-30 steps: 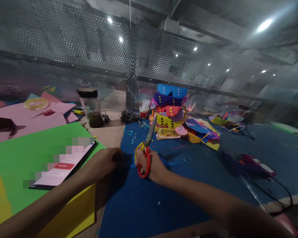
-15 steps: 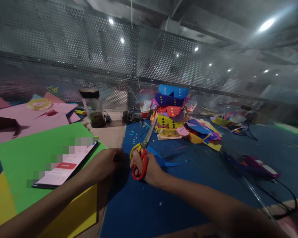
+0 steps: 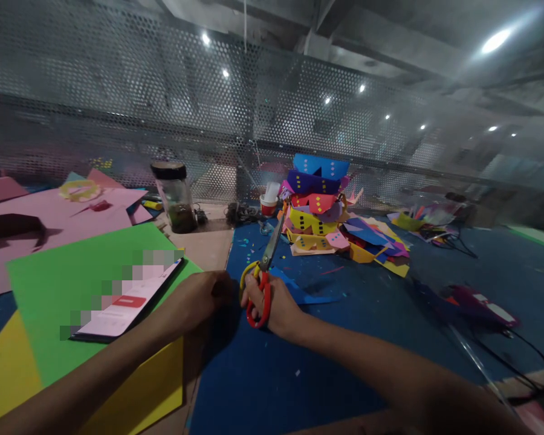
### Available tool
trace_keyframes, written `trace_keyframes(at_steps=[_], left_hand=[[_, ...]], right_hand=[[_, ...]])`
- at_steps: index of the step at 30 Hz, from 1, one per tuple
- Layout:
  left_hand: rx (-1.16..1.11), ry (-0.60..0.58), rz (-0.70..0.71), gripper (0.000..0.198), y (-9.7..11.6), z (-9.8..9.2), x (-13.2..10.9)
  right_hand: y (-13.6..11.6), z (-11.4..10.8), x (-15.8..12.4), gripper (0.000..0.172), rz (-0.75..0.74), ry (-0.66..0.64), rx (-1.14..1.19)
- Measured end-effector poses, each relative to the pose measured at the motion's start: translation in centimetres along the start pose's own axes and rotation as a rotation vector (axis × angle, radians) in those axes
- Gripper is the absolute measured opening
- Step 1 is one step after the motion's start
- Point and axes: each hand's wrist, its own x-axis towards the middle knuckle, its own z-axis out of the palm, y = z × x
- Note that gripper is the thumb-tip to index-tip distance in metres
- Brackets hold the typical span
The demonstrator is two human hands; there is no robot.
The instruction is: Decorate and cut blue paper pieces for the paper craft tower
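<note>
In my right hand (image 3: 278, 308) is a pair of scissors (image 3: 263, 266) with one red and one yellow handle. My fingers are through and around the handles, and the closed blades point up and away from me. My left hand (image 3: 204, 296) rests just left of it, apart from the scissors, near the edge between cardboard and blue tabletop (image 3: 326, 374). Its fingers are curled downward in shadow; whatever they may hold is hidden. Behind my right hand lies a blue paper piece (image 3: 294, 289). Small paper bits are scattered beyond the blades.
Decorated paper shapes (image 3: 315, 220) are stacked ahead, beside colored scraps (image 3: 374, 238). On the left, a phone (image 3: 131, 302) lies on green paper (image 3: 40, 284). A lidded jar (image 3: 174, 199) and a paper cup (image 3: 268, 205) stand near the mesh panel. At right is a purple object (image 3: 483, 305) with cables.
The view has shifted slightly, so the scene sits a little farther right in the picture. Both hands keep nearly the same pose, and the scissors remain in my right hand.
</note>
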Motion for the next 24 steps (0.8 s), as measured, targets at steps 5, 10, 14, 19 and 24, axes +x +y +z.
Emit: trace_keyframes(at_steps=[5,10,14,19,24], left_hand=[[0.029,0.005,-0.014,0.015,-0.1,0.0,0.1],[0.066,0.011,-0.009,0.021,-0.4,0.1,0.1],[0.097,0.013,-0.01,0.022,-0.1,0.1,-0.1],[0.103,0.017,0.001,0.021,0.3,0.0,-0.3],[0.108,0.027,0.006,0.012,0.0,0.2,-0.3]], right_hand=[[0.4,-1.3,-0.8,0.057,0.045,0.037,0.009],[0.5,-2.6,-1.8,0.056,0.056,0.066,0.045],[0.6,-3.2,-2.4,0.059,0.056,0.077,0.038],[1.5,-4.4,-3.0,0.062,0.09,0.119,0.032],[2.3,-6.2,-4.0,0.06,0.113,0.174,0.023]])
